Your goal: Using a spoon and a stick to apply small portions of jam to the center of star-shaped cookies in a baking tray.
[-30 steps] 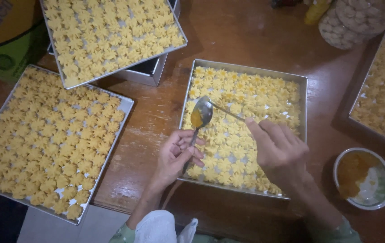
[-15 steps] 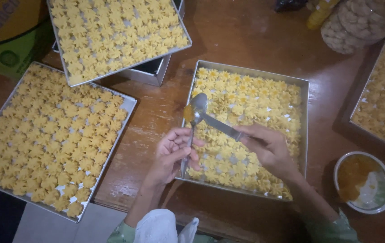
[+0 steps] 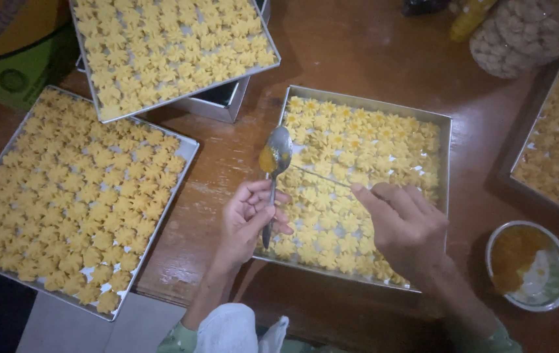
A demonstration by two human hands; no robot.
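Note:
My left hand (image 3: 248, 216) holds a metal spoon (image 3: 275, 160) upright by its handle; the bowl carries a dab of orange filling. My right hand (image 3: 405, 225) pinches a thin stick (image 3: 322, 176) whose tip reaches toward the spoon's bowl. Both hands hover over the left part of a square metal tray (image 3: 448, 163) packed with small yellow flower-shaped cookies (image 3: 358, 150).
A large tray of the same cookies (image 3: 70, 196) lies at the left, another (image 3: 168, 46) sits raised on a box behind. A small bowl of orange filling (image 3: 529, 265) stands at the lower right. A dark tray (image 3: 557, 147) and a jar (image 3: 521, 33) occupy the right.
The spoon has shifted left and up toward the tray's left edge. My right hand has drawn back along the stick, away from the spoon.

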